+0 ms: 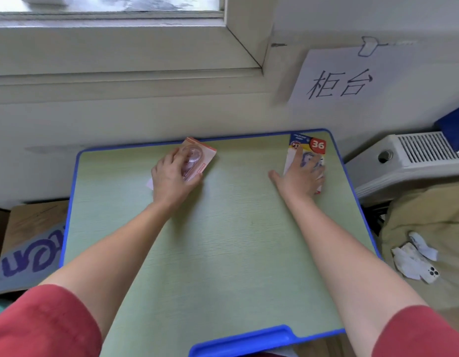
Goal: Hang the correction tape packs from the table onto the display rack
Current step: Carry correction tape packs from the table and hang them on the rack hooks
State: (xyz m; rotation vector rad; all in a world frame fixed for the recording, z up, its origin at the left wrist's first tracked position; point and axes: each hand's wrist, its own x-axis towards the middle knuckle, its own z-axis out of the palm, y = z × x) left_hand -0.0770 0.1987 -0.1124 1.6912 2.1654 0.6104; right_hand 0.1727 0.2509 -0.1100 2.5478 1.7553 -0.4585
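Two correction tape packs are countable on the one green table (pixel 223 240): a pink pack (pixel 206 157) at upper centre and a blue-and-white pack (pixel 307 146) at upper right. A white corner beside the pink one may be a third; unclear. Two hands, left hand (pixel 170 177) and right hand (pixel 301 177). One paper sign (pixel 334 81), one radiator (pixel 424 150), one phone (pixel 432 274).

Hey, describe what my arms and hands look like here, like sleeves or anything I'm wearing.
Short red sleeves, plain with no print: the left sleeve and the right sleeve end above the elbows. Below them both forearms are bare. The left hand and right hand wear no gloves; no watch, bracelet or ring shows.
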